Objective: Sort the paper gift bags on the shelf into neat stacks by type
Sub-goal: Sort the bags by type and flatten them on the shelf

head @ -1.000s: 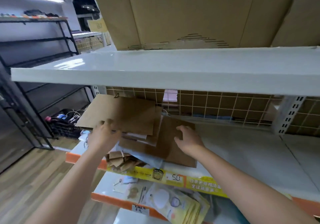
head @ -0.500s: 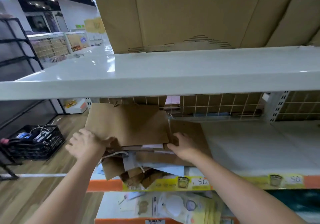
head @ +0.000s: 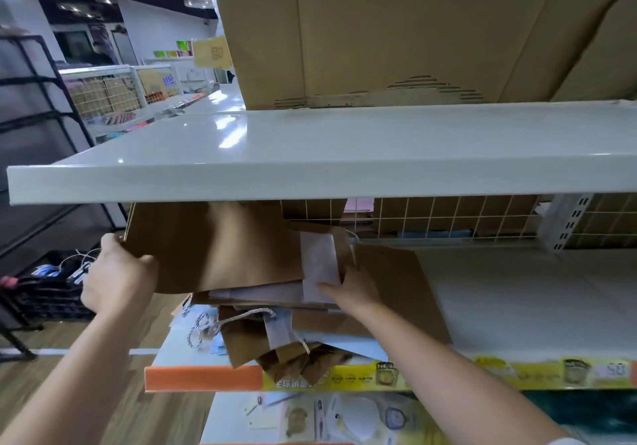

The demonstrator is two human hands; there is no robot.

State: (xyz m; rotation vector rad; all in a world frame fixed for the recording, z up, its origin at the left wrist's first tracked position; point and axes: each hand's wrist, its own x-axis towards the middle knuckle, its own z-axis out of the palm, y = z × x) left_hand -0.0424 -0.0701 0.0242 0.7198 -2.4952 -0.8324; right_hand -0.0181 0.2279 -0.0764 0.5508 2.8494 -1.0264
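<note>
A box (head: pixel 396 31) sits on the upper shelf (head: pixel 310 155), which overhangs the bags (head: pixel 275 306). The left hand (head: pixel 117 279) grips the top bag (head: pixel 213 244) by its edge. The right hand (head: pixel 351 289) presses flat fingers on the pile.

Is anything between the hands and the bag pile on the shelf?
No. The left hand already grips the large brown bag at its left edge, and the right hand rests on the white bag in the pile.
</note>
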